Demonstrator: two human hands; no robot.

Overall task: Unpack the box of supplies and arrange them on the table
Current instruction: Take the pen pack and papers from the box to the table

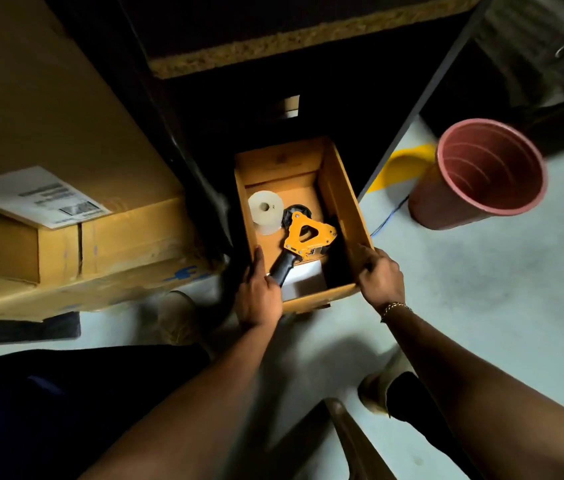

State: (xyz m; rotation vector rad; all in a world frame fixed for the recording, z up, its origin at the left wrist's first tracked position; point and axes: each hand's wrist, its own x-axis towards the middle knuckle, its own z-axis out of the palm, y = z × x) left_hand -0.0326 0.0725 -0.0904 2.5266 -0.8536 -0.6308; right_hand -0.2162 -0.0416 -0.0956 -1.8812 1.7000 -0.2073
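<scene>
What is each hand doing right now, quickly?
Left hand: closed, gripping the left wall of the box.
Right hand: closed, gripping the box's right wall.

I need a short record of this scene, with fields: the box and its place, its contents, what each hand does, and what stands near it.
container: open box on the floor
contents: white spool, yellow tape dispenser with black handle, white sheet
left: left hand grips the box's left wall
right: right hand grips the box's right wall
nearby: red bucket at right, large carton at left
</scene>
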